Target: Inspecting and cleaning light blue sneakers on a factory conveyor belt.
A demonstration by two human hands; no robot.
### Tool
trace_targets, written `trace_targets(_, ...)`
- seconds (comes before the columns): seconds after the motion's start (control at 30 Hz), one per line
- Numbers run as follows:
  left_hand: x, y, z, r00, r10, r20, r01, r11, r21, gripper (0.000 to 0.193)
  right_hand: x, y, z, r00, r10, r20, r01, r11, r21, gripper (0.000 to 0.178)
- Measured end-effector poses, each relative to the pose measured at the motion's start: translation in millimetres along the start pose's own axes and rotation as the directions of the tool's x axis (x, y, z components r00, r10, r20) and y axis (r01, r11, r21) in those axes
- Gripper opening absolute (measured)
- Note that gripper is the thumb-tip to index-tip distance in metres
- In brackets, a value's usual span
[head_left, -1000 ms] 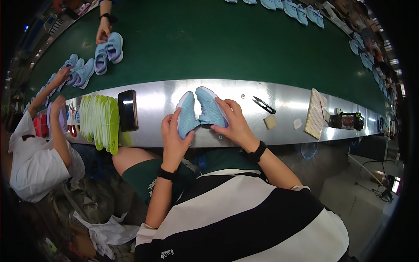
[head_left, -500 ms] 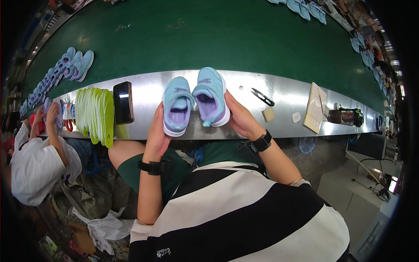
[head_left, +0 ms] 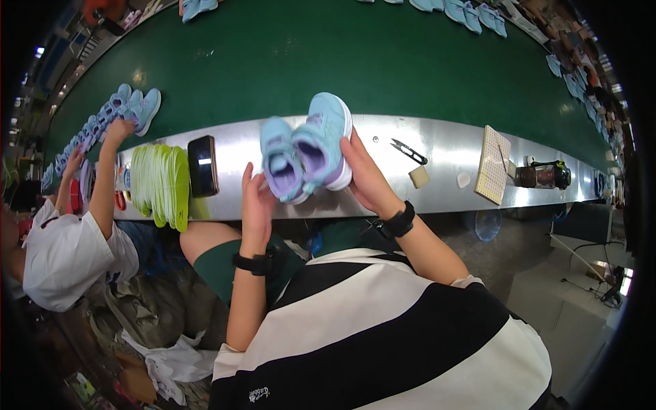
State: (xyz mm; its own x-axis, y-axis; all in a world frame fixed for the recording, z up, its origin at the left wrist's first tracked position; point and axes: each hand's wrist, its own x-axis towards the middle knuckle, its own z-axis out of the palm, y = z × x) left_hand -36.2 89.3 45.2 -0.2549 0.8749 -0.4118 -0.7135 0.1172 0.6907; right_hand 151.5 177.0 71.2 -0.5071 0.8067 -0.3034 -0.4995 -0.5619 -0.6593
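Observation:
A pair of light blue children's sneakers with lilac linings is held up over the metal table edge, openings toward me. The right sneaker [head_left: 331,113] leans against the left sneaker [head_left: 277,140], and the two overlap. My right hand [head_left: 369,181] grips the pair from the right side; some of its fingers are hidden behind the soles. Beside the left sneaker's heel is my left hand [head_left: 258,212], its fingers apart and pointing up. Whether its thumb still touches the shoe is hard to see.
On the metal ledge lie lime-green insoles [head_left: 160,184], a phone [head_left: 203,166], thread snips [head_left: 408,152], a tan block [head_left: 419,178], a white piece [head_left: 463,180], a notepad [head_left: 492,167] and a jar [head_left: 540,175]. A co-worker's hand [head_left: 121,130] reaches to sneakers [head_left: 145,109] on the green belt [head_left: 273,61].
The sneakers have come together and tilted, and my left hand has loosened from the left one. A co-worker's arm has reached forward to the row of sneakers at left.

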Motion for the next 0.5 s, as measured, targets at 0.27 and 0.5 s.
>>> trace_targets(0.27,-13.3,39.0,87.3,0.793,0.454,0.406,-0.603,0.495,0.626,0.067,-40.1,-15.3,-11.6,0.901,-0.245,0.358,0.431,0.595,-0.678,0.061)
trace_targets(0.5,-21.5,25.5,89.0,0.814,0.42,0.401,-0.581,0.563,0.588,0.049,-65.9,-21.8,1.8,0.902,-0.167,0.398,0.427,0.479,-0.767,0.057)
